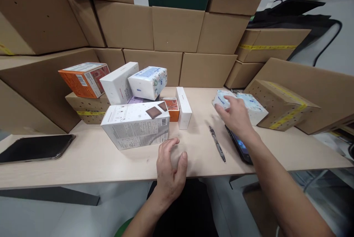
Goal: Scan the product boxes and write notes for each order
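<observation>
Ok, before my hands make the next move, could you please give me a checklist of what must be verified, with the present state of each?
1. Right hand at the small white-and-blue pack: ok, it reaches over the pack.
2. Firm grip on that pack: cannot tell from this view.
3. Left hand free: ok, open, nothing seen in it.
4. Pen clear of both hands: ok, on the table between them.
5. Phone beside the pen uncovered: not ok, right wrist hides part.
</observation>
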Available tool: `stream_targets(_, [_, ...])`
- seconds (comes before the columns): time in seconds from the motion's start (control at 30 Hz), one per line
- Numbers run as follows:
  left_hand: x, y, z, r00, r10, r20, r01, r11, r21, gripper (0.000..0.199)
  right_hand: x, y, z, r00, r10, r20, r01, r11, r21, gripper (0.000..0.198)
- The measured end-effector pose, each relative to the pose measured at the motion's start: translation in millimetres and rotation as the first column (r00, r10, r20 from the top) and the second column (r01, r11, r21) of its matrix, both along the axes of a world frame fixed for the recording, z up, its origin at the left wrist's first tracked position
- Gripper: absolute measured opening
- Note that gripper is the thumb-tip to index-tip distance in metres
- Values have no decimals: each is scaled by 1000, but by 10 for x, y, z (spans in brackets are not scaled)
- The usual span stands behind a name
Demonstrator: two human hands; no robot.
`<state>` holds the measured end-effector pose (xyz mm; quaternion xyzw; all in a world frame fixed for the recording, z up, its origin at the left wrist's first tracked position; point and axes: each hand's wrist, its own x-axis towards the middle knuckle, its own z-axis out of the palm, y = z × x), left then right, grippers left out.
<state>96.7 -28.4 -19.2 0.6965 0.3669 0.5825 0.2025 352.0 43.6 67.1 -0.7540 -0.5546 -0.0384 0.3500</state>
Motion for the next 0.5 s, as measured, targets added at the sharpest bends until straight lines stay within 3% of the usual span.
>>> stream_targets(0.07, [1, -1, 9, 1000, 4, -11, -4, 1000, 11, 38, -291, 8, 10, 987, 159, -4, -159, 987, -20, 64])
stream_targets(0.13, [-3, -4, 20, 1000, 10, -20, -10, 1000, -3, 36, -588, 50, 10, 970, 241, 29, -238, 969, -67, 70])
stream_targets(0.27, [-11, -8, 56, 999, 19, -35, -20, 999, -34, 30, -970, 175, 3, 967, 246, 61, -229, 953, -200, 57])
stream_targets(0.37, [-16, -6, 73, 999, 18, -33, -19, 999, -39, 29, -954, 176, 12, 976, 214, 35, -200, 951, -234, 44])
stream_targets(0.5, [-25, -6, 52, 1000, 8, -9, -9, 995, -98, 29, -628, -157, -10, 981, 179, -79, -190, 967, -173, 51])
